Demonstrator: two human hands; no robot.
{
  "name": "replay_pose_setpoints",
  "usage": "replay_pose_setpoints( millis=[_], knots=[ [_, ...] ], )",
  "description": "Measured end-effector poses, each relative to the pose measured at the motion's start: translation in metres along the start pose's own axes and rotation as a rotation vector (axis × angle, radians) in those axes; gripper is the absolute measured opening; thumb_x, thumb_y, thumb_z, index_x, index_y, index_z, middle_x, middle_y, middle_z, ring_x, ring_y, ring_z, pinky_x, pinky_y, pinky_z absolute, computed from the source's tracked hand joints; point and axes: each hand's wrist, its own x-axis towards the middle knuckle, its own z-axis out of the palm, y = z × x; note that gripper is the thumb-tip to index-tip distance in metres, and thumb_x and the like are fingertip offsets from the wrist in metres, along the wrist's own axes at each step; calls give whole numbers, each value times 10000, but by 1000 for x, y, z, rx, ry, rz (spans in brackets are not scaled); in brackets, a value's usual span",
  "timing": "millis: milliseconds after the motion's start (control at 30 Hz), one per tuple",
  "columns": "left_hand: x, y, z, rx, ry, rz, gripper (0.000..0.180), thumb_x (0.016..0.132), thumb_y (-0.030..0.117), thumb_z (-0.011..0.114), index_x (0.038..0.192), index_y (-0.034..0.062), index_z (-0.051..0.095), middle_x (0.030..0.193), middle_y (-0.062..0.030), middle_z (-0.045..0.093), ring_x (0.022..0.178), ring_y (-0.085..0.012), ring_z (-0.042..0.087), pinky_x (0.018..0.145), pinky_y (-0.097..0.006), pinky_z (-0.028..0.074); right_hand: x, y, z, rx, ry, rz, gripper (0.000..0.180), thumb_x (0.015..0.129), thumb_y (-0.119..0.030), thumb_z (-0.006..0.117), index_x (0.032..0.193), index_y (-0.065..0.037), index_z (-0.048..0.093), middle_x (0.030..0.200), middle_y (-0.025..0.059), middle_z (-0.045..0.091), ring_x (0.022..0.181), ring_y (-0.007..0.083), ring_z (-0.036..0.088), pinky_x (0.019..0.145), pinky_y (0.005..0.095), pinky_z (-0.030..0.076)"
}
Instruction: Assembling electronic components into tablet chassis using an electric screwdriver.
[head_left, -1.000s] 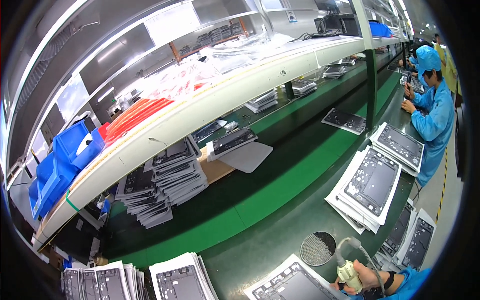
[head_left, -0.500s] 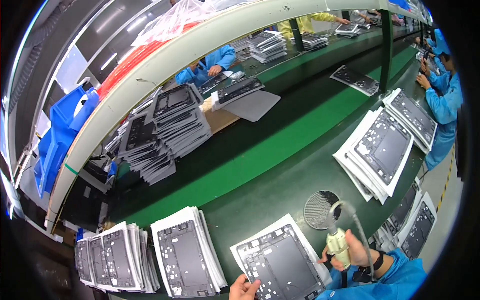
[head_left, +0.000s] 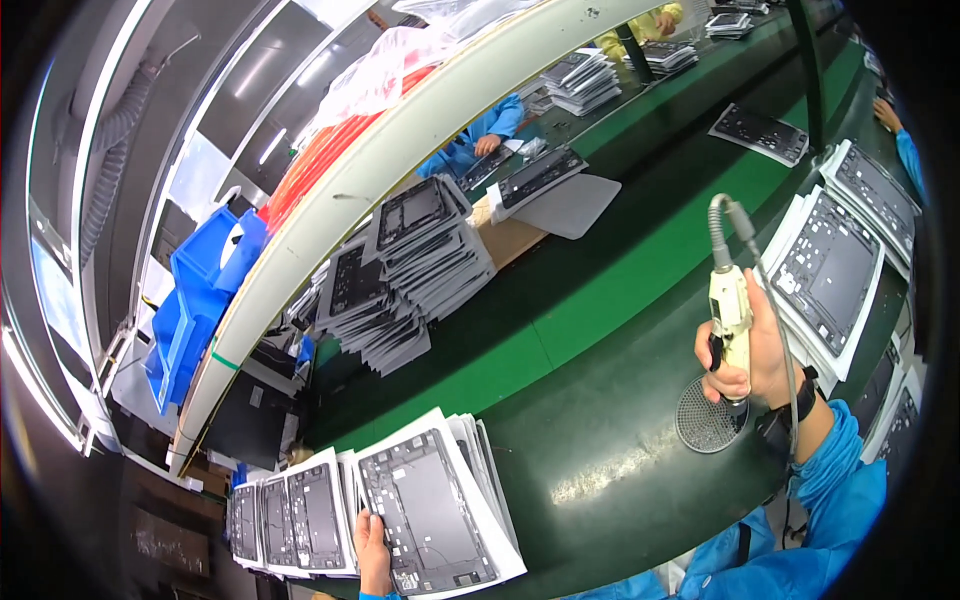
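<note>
In my right hand (head_left: 750,355) is a cream-coloured hand tool (head_left: 730,310) with a black lever; I cannot tell its exact kind. A grey ribbed hose or cable (head_left: 718,232) loops from its top down past my wrist. The raised tool hangs over the round metal mesh (head_left: 705,425) in the table. My left hand (head_left: 373,555) grips the left edge of a dark tablet-like housing (head_left: 425,510) dotted with small white pieces, thumb on top. Under that housing is a white sheet (head_left: 505,565); it lies over a stack at the near left. The left fingers beneath are hidden.
More housings on white sheets (head_left: 315,515) stand in a row at the left. Further stacks are at the right (head_left: 825,270) and far left (head_left: 420,260). A green belt (head_left: 560,335) runs behind the table. A pale curved rail (head_left: 330,200) crosses above. Co-workers in blue sleeves (head_left: 490,125) sit beyond.
My left hand has carried the housing and sheet left, from the table onto the stack. My right hand has lifted the tool up and away. The view has shifted too.
</note>
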Motion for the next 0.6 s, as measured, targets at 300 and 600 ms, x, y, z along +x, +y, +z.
replay_pose_setpoints(
  millis=[300,600],
  knots=[
    [20,19,11,246,-92,-106,609,1027,410,573,1454,-12,472,1258,-56,617,939,-142,567,812,-273,476,-7,-2,-39,241,85,60,1045,835,-925,197,782,35,607,411,42,363,308,202,384,562,407,502],
    [4,36,-7,468,-61,53,316,972,201,689,1204,-7,641,936,-85,698,826,-142,648,722,-300,525,-5,-10,-48,234,67,31,1043,815,-943,204,796,16,615,413,40,350,307,199,377,526,416,486]
  ],
)
